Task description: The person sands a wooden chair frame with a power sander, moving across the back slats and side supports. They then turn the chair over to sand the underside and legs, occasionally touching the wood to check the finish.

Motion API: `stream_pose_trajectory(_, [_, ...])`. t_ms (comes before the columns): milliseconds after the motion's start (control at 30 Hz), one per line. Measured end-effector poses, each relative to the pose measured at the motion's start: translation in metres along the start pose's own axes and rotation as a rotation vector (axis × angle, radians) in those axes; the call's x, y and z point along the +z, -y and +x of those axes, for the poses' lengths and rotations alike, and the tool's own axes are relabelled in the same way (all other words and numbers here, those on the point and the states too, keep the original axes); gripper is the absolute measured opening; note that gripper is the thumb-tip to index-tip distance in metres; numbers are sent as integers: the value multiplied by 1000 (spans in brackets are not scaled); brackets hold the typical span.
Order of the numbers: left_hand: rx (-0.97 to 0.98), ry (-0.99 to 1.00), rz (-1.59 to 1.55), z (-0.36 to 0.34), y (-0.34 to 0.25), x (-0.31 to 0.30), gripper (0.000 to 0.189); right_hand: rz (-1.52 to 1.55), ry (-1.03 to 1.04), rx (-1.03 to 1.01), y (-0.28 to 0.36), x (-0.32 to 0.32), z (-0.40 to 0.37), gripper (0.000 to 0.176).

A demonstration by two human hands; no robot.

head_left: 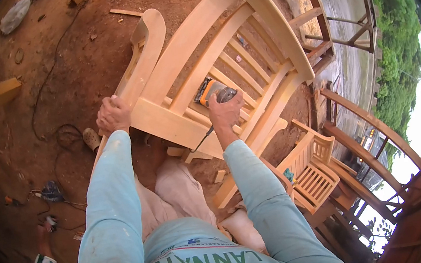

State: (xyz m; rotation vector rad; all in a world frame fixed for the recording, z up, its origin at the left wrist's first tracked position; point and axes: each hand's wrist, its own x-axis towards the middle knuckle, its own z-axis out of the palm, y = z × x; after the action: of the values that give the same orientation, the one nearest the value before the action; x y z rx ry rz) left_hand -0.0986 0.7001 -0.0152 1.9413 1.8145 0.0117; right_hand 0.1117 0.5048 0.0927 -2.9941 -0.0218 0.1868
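Observation:
My right hand [226, 112] is closed over the top of an orange and black electric sander [208, 90]. The sander rests against the slats of a pale wooden chair [180, 66], which is tilted in front of me. A dark cord runs from the sander down past my right wrist. At the chair's left side, my left hand [113, 115] is wrapped round the lower part of the curved armrest [148, 54]. My left palm and part of the fingers are hidden.
Another slatted wooden chair [315, 170] stands at the right, with a green item on it. Dark cords [60, 134] trail over the dirt floor [80, 47] at the left. A co-worker's arm [45, 243] reaches in at the lower left. Wooden frames [367, 136] line the right side.

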Motion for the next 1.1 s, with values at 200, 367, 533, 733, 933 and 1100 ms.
stream_pose_trajectory(200, [2, -25, 27, 2, 1, 2, 41, 2, -31, 11, -32, -7, 10, 93])
stream_pose_trajectory(367, [7, -15, 29, 2, -1, -1, 41, 15, -74, 47, -80, -10, 27, 92])
stream_pose_trajectory(533, [0, -17, 25, 3, 2, 3, 40, 17, -41, 138, -104, -16, 43, 91])
stream_pose_trajectory(733, [-2, -17, 19, 1, 0, 1, 39, 121, -71, 193, -84, -10, 45, 82])
stream_pose_trajectory(933, [-9, -5, -8, 1, 0, 0, 39, 164, -167, 33, -48, 5, 33, 66])
stream_pose_trajectory(1100, [21, -37, -5, 2, 6, 6, 39, 192, -152, -72, -18, 8, 28, 67])
